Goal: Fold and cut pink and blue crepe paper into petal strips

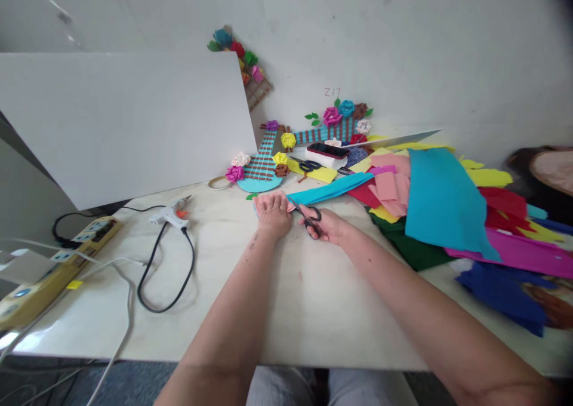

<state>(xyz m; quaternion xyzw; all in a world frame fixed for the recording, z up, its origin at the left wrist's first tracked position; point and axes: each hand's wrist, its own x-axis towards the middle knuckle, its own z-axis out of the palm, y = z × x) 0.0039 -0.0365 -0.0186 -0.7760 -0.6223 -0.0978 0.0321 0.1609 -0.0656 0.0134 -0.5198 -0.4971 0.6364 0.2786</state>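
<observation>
My right hand (330,225) is closed around a pair of dark-handled scissors (310,221), whose blades point up and left at a folded pink piece of paper (269,200). On that pink paper my left hand (274,216) lies flat, fingers stretched forward, pressing it to the table. Part of the pink paper is hidden under the left hand. Just beyond the scissors stretches a long folded strip of blue paper (333,189). Whether the blades touch the paper, I cannot tell.
Coloured paper sheets (447,200) are heaped at the right. A glue gun (170,214) with a looped cord lies left, beside a yellow power strip (58,268). Behind are flower-decorated crafts (262,164), a phone (328,150), a tape roll (219,183) and a white board (129,125).
</observation>
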